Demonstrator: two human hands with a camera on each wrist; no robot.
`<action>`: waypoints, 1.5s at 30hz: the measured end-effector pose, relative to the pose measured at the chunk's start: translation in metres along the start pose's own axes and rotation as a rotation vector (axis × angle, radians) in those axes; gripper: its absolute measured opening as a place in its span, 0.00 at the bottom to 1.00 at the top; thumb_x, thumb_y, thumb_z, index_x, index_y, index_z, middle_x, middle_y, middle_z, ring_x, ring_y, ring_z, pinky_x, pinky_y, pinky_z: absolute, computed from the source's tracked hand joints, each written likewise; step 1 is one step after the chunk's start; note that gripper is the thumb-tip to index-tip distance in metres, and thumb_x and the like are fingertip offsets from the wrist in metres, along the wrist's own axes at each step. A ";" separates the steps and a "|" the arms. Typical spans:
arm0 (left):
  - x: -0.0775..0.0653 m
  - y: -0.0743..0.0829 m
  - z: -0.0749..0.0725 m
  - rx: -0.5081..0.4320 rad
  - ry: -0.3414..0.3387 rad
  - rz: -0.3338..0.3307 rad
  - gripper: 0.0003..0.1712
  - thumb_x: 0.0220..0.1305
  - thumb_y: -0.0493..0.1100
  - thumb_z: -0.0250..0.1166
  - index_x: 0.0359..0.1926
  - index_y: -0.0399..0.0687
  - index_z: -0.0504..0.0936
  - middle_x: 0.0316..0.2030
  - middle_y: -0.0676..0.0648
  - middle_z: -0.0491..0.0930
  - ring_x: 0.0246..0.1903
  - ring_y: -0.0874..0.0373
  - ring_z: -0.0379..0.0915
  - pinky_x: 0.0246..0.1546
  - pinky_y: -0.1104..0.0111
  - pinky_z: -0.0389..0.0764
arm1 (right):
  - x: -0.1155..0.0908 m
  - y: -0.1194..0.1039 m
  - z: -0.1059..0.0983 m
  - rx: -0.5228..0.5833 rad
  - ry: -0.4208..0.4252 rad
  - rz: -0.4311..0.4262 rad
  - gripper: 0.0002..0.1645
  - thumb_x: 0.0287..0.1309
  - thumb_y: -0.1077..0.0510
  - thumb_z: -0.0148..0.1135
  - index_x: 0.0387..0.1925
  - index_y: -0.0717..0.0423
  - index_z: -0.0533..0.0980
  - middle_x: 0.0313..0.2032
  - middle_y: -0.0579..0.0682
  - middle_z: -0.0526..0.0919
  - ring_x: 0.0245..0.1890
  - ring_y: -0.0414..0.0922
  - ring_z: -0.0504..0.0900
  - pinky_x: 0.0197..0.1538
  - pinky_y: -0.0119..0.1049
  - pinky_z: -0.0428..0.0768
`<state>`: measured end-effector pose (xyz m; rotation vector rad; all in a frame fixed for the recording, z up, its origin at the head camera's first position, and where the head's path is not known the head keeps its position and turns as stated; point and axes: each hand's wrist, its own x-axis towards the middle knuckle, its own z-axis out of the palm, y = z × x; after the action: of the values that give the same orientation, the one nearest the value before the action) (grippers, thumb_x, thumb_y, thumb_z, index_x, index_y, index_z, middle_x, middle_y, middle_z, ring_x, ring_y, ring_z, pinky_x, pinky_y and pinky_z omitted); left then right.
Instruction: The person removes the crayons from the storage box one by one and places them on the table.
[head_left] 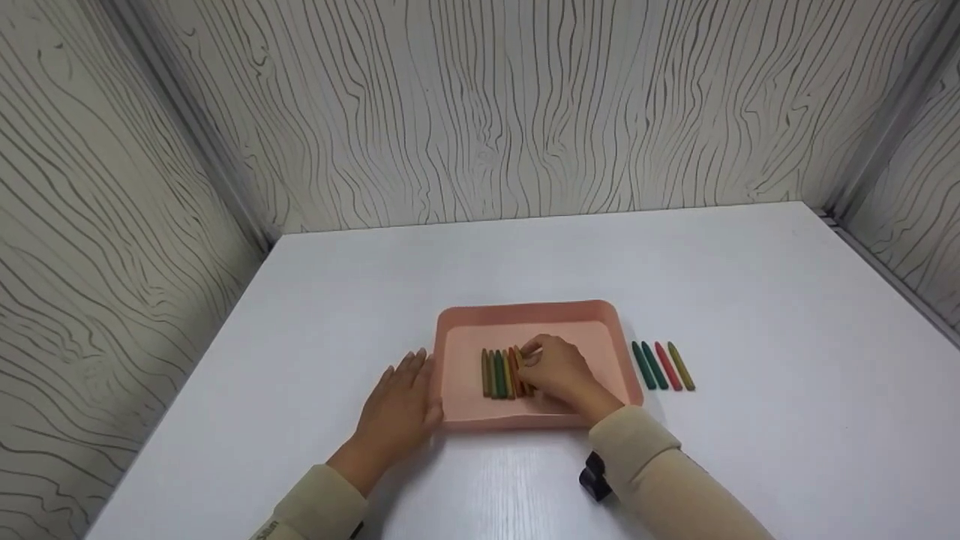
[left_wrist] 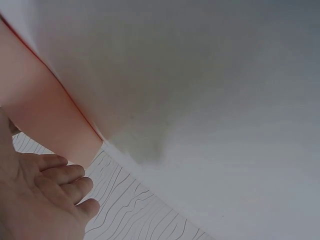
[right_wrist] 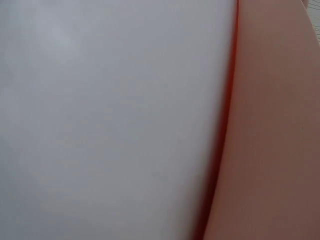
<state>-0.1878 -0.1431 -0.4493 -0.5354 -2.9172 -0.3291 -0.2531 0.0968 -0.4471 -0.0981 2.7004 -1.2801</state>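
A row of crayons (head_left: 498,375) in green, yellow, brown and orange tones lies side by side in a shallow pink tray (head_left: 529,315). My right hand (head_left: 561,370) reaches over the tray's near right side and pinches a yellowish crayon (head_left: 520,358) at the row's right end, its fingers partly covering it. Beside the tray's left wall rests my left hand (head_left: 399,405), fingers extended, thumb by the near left corner. The left wrist view shows that hand (left_wrist: 50,195) next to the tray's outer wall (left_wrist: 50,100). Only the tray's wall (right_wrist: 275,125) and white surface show in the right wrist view.
Right of the tray, two green crayons, a red crayon (head_left: 669,366) and an olive-yellow crayon (head_left: 681,366) lie on the white table (head_left: 787,337). Wood-patterned panels (head_left: 480,112) stand behind and at both sides. A black device (head_left: 595,478) sits under the right wrist.
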 end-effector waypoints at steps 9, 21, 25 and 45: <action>0.000 0.001 0.000 0.016 -0.001 0.000 0.32 0.67 0.47 0.49 0.65 0.30 0.64 0.66 0.35 0.63 0.66 0.42 0.56 0.64 0.50 0.58 | 0.000 -0.003 -0.010 0.125 0.004 -0.005 0.19 0.51 0.63 0.63 0.47 0.61 0.76 0.34 0.51 0.82 0.27 0.44 0.81 0.30 0.37 0.79; 0.001 0.001 0.000 0.035 -0.008 -0.013 0.32 0.67 0.48 0.49 0.66 0.31 0.64 0.66 0.36 0.63 0.66 0.43 0.56 0.64 0.51 0.58 | -0.003 0.001 -0.053 0.120 0.021 -0.040 0.22 0.53 0.63 0.62 0.52 0.61 0.75 0.35 0.51 0.82 0.31 0.44 0.81 0.37 0.38 0.78; 0.001 0.000 0.000 0.025 -0.015 -0.021 0.32 0.67 0.48 0.49 0.66 0.31 0.64 0.66 0.36 0.63 0.67 0.42 0.55 0.64 0.51 0.57 | -0.004 0.006 -0.069 0.076 0.044 -0.047 0.24 0.52 0.62 0.60 0.53 0.60 0.75 0.38 0.52 0.82 0.37 0.47 0.82 0.40 0.41 0.78; 0.001 -0.001 0.001 0.025 0.002 0.000 0.32 0.66 0.47 0.50 0.65 0.30 0.65 0.65 0.36 0.64 0.66 0.42 0.57 0.64 0.50 0.59 | -0.017 0.047 -0.126 -0.026 0.083 0.010 0.28 0.57 0.56 0.59 0.57 0.64 0.71 0.43 0.59 0.81 0.38 0.49 0.81 0.40 0.40 0.78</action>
<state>-0.1892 -0.1438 -0.4500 -0.5313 -2.9157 -0.2924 -0.2567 0.2254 -0.4030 -0.0347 2.7830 -1.2740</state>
